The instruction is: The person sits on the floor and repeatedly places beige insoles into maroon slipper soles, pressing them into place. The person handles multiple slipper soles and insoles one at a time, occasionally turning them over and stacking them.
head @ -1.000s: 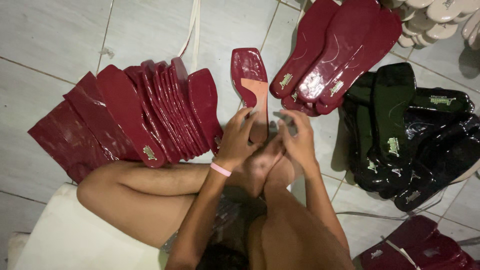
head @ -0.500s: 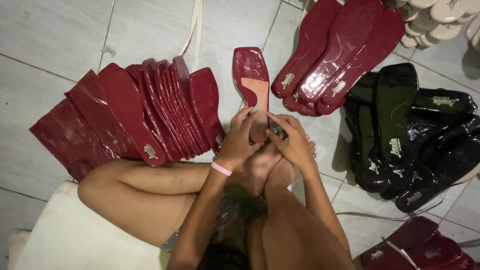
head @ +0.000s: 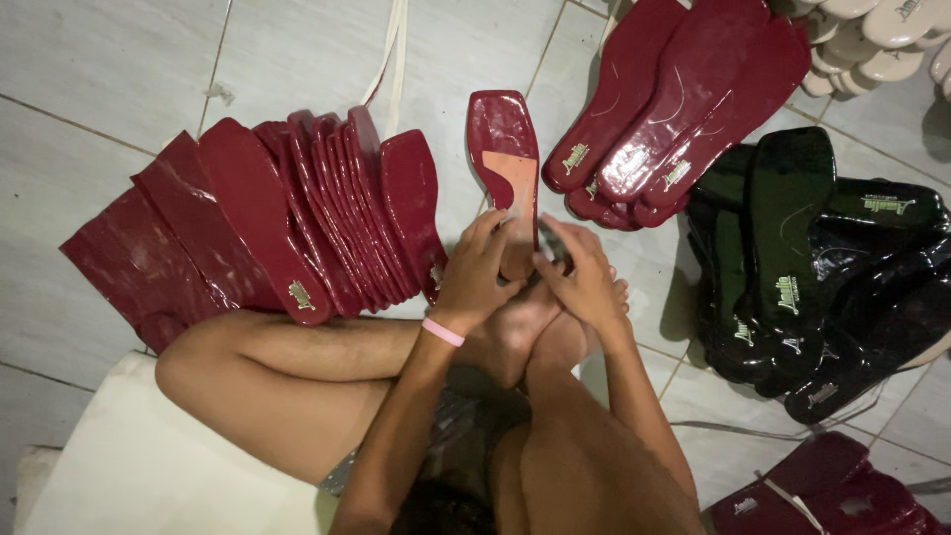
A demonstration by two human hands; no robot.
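Note:
A dark red glossy shoe insole (head: 505,149) with a tan underside patch lies pointing away from me on the tiled floor. My left hand (head: 477,272), with a pink wristband, grips its near end from the left. My right hand (head: 584,277) closes on the same end from the right, fingers pinching at a small dark part of the edge. Both hands rest above my crossed feet. What my right fingers pinch is too small to tell.
A fanned row of dark red insoles (head: 297,218) lies to the left. More red insoles (head: 684,99) are stacked at the upper right, black ones (head: 812,258) at the right, pale ones (head: 872,40) in the far corner. A white cushion (head: 129,466) is under me.
My hands have shifted slightly on the near end of the insole; my right fingers have closed in toward its edge. The insole stays in place.

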